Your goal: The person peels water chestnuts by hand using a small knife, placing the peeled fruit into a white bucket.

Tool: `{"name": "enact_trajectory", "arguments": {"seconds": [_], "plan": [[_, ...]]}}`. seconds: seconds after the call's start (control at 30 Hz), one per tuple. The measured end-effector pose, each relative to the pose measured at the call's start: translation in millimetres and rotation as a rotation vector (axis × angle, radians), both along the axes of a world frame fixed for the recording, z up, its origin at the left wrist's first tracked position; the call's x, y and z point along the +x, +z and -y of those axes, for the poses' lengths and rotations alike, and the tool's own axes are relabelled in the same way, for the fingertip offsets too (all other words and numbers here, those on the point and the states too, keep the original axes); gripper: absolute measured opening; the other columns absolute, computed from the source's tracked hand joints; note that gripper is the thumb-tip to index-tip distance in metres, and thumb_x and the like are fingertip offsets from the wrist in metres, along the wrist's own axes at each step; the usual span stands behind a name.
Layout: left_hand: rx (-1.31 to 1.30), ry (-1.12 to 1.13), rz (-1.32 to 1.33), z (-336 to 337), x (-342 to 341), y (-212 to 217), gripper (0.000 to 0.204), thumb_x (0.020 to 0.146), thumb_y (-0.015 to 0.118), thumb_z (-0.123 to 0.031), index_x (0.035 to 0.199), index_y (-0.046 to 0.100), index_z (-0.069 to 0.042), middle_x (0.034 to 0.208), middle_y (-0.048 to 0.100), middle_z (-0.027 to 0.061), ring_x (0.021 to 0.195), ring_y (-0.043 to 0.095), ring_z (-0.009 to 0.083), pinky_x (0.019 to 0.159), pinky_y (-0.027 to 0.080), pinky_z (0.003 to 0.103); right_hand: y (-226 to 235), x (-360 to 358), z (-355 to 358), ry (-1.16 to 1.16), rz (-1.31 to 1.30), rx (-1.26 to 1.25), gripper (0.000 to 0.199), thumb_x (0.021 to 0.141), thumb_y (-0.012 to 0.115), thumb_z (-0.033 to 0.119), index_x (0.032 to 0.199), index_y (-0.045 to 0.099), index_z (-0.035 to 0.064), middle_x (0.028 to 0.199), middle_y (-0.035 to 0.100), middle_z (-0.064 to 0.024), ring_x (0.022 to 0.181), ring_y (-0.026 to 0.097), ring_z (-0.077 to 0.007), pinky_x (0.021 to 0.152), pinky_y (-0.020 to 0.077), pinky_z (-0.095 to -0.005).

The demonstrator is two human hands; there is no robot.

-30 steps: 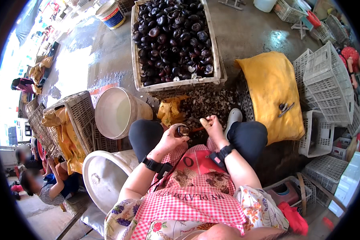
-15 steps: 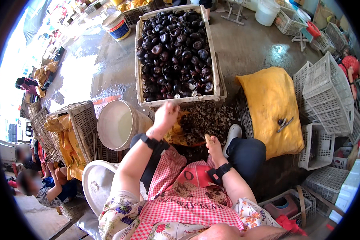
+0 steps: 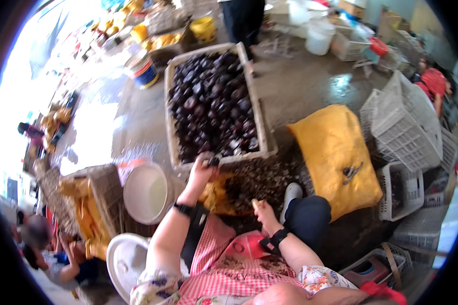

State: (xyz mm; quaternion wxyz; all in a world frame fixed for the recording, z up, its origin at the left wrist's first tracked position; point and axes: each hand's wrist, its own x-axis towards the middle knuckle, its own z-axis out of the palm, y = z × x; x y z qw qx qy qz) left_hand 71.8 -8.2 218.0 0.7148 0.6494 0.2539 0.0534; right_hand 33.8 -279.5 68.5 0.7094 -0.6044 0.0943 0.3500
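A pale rectangular crate heaped with dark, glossy water chestnuts stands in front of me. At its near edge my left hand is closed on a dark water chestnut. My right hand, lower and to the right over my lap, grips a small tool with a pale handle; its blade, if any, does not show. Beneath my hands lies a heap of dark peelings with white bits, beside a yellow sack.
A white bucket of cloudy liquid stands left of my knees. On the right is a yellow-covered crate with small metal tools on it. Plastic crates are stacked beyond. A person in dark trousers stands behind the chestnut crate.
My view has tilted up, so the scene sits lower. A dark water chestnut now shows in my left hand at the crate's near edge. A standing person has come into view.
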Motion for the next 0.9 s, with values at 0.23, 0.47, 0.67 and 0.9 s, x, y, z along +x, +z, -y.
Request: {"name": "enact_trajectory", "arguments": {"seconds": [0.23,0.47,0.67,0.9], "plan": [[-0.363,-0.093,-0.065,46,-96,-42,0.032,0.087,0.057,0.005,0.114,0.05,-0.011,0.084,0.056,0.004,0.065,0.057,0.0136,0.052,0.045,0.023,-8,2,-17,0.056,0.28,-0.184,0.041,0.092,0.065,0.047,0.084,0.06,0.0069,0.073,0.056,0.0015,0.067,0.048,-0.0113,0.063,0.0434,-0.0287],[-0.467,-0.147,-0.144,81,-116,-50,0.046,0.084,0.063,0.007,0.127,0.051,-0.002,0.091,0.06,0.0047,0.07,0.055,0.0117,0.061,0.048,0.024,49,-22,-15,0.165,0.678,-0.161,0.048,0.094,0.062,0.048,0.106,0.058,0.002,0.083,0.065,-0.0097,0.076,0.061,-0.0197,0.072,0.0481,-0.034],[-0.353,-0.13,-0.144,93,-126,-27,0.029,0.082,0.061,0.004,0.111,0.062,0.003,0.079,0.061,0.0002,0.065,0.053,0.008,0.056,0.04,0.022,76,-20,-18,0.249,0.879,-0.289,0.054,0.091,0.062,0.053,0.107,0.058,0.0012,0.087,0.066,-0.0184,0.084,0.065,-0.0336,0.073,0.0505,-0.0408],[-0.21,-0.179,-0.139,90,-129,-8,0.043,0.082,0.069,0.0,0.123,0.058,-0.002,0.089,0.059,-0.0007,0.07,0.053,0.0074,0.061,0.045,0.021,25,7,-6,0.127,0.536,-0.428,0.046,0.086,0.071,0.049,0.096,0.06,0.0057,0.081,0.065,-0.005,0.067,0.059,-0.0168,0.065,0.0497,-0.0326]]}}
